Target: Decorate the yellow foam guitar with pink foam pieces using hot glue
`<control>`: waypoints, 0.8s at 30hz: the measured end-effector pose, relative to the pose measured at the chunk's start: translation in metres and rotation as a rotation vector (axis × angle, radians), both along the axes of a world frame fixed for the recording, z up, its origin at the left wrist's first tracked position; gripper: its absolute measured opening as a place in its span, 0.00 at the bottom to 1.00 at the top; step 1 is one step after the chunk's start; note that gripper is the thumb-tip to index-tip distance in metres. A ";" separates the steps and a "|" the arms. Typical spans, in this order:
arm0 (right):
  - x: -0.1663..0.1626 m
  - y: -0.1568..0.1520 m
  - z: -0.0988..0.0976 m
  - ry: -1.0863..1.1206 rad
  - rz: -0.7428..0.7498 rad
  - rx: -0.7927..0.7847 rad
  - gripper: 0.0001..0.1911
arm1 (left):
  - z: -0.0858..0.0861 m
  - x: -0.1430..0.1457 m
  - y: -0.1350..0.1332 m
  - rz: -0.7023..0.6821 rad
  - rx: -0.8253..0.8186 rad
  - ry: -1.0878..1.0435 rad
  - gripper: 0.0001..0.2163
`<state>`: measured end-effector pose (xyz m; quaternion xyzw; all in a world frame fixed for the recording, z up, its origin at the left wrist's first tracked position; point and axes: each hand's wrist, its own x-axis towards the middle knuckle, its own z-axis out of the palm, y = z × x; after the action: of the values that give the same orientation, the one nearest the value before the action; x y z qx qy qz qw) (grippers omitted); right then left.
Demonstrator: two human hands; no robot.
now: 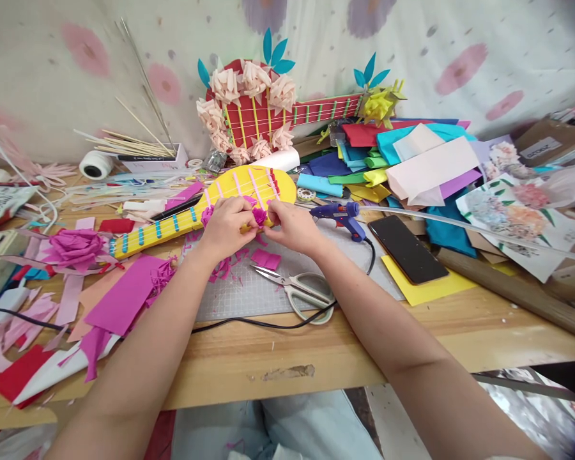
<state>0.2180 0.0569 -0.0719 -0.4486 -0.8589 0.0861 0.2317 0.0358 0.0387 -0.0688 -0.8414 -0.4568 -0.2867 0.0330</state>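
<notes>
My left hand and my right hand meet over the near edge of a yellow toy guitar. Between their closed fingertips is a small magenta crepe paper flower, partly hidden by the fingers. The guitar lies with its neck pointing left, carrying blue bands, and pink strips cross its body. Below my hands, magenta paper scraps lie on a grey cutting mat. Open-bladed scissors with pale handles rest just nearer to me. A blue glue gun lies right of my right hand.
A red guitar with paper flowers leans at the back. Stacked coloured paper and a black phone are on the right. A large magenta flower and paper strips cover the left. The black cable crosses the front.
</notes>
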 end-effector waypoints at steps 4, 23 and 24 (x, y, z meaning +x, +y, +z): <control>-0.001 -0.001 -0.001 0.011 -0.022 0.012 0.04 | 0.001 0.000 -0.001 -0.010 -0.001 0.012 0.02; -0.003 0.000 -0.001 0.011 -0.028 -0.087 0.08 | -0.008 0.011 0.000 0.121 0.018 0.062 0.12; -0.004 0.000 -0.001 0.013 -0.038 -0.100 0.09 | -0.009 0.012 0.000 0.115 0.020 0.071 0.12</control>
<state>0.2144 0.0572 -0.0731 -0.4753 -0.8434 0.1272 0.2160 0.0473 0.0389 -0.0774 -0.8231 -0.5001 -0.2588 0.0743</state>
